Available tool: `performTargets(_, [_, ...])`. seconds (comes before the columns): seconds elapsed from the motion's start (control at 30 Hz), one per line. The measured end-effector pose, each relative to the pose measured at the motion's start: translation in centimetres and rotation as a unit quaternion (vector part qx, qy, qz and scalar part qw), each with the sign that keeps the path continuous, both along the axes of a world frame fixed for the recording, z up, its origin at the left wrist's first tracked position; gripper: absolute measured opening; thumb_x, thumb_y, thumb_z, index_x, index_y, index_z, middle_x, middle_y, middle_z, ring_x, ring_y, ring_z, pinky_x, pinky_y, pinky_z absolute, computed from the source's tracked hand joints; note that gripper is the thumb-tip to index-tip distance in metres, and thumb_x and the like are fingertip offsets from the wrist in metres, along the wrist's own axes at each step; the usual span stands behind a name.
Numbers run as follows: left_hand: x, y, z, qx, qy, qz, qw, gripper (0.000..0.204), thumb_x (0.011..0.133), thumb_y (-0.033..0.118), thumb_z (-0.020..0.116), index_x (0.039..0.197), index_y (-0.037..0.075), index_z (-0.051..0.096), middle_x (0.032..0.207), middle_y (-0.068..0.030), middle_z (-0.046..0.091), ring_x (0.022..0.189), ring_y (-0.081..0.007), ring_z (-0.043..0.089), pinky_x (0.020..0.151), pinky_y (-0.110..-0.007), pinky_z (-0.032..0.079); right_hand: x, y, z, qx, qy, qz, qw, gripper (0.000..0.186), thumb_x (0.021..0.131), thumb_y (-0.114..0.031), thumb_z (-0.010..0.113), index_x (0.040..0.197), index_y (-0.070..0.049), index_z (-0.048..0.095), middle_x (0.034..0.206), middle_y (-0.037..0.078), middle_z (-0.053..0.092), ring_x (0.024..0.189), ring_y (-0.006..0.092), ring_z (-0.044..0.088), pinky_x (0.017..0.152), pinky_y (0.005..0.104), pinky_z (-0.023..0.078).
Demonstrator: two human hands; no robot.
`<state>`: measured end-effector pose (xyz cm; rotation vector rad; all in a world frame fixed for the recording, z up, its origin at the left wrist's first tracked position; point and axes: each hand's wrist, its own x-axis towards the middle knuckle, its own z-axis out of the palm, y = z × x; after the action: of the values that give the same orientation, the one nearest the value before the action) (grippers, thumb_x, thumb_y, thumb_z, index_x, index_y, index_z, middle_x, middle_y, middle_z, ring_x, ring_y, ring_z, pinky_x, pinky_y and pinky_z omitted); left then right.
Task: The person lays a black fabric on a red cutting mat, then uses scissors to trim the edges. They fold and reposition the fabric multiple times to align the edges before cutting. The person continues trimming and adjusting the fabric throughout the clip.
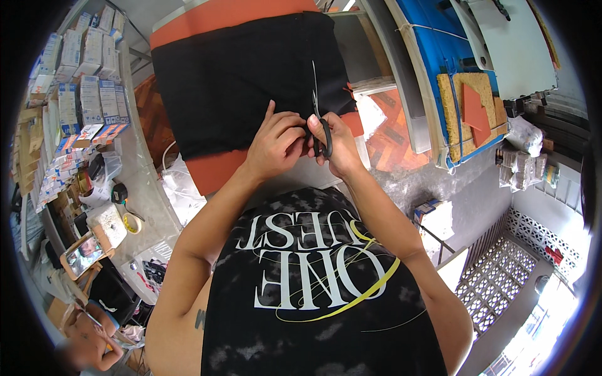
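Observation:
A large piece of black cloth [232,81] lies over an orange-red surface [213,172] in front of me. My right hand [338,141] grips a pair of scissors [315,103] by the black handles. Their slim metal blades point away from me, over the cloth, and look nearly closed. Close beside the handles, my left hand [274,143] is at the cloth's near edge, index finger raised and the other fingers curled in. A small dark bit shows between the two hands; whether my left fingers pinch it or the cloth is hidden.
Stacked boxes [91,103] fill shelving at the left, above a grey bench with a tape roll [132,223] and a phone [84,255]. A bare-chested person [94,338] sits at lower left. At right stands a blue-topped table [420,19] with a yellowish board [458,119].

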<state>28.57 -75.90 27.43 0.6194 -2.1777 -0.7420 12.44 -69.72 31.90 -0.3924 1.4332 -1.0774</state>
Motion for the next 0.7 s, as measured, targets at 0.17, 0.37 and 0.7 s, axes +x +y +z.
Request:
performTargets(0.17, [0.01, 0.02, 0.09, 0.003, 0.004, 0.003, 1.0, 0.022, 0.073, 0.0, 0.074, 0.092, 0.007, 0.066, 0.106, -0.0075, 0.067, 0.11, -0.0286, 0.064, 0.115, -0.063, 0.033, 0.09, 0.03, 0.09, 0.011, 0.007, 0.002, 1.0, 0.053, 0.089, -0.049, 0.076, 0.094, -0.001, 0.054, 0.067, 0.005, 0.059, 0.046, 0.0093, 0.056, 0.033, 0.0209, 0.036])
performTargets(0.37, [-0.02, -0.03, 0.1, 0.0, -0.003, -0.003, 1.0, 0.02, 0.074, 0.0, 0.074, 0.092, 0.007, 0.067, 0.105, -0.0072, 0.067, 0.11, -0.0284, 0.064, 0.116, -0.063, 0.032, 0.13, -0.02, 0.38, 0.029, -0.012, -0.001, 1.0, 0.051, 0.09, -0.048, 0.076, 0.093, -0.002, 0.053, 0.066, 0.005, 0.058, 0.046, 0.0097, 0.057, 0.032, 0.0213, 0.036])
performTargets(0.7, [-0.01, -0.05, 0.15, -0.005, -0.005, -0.004, 1.0, 0.02, 0.074, 0.0, 0.074, 0.091, 0.007, 0.067, 0.106, -0.0075, 0.066, 0.11, -0.0281, 0.064, 0.115, -0.063, 0.032, 0.04, -0.17, 0.49, 0.062, 0.016, 0.009, 0.998, 0.05, 0.088, -0.048, 0.078, 0.09, -0.004, 0.053, 0.064, 0.004, 0.058, 0.044, 0.0097, 0.056, 0.031, 0.0215, 0.036])
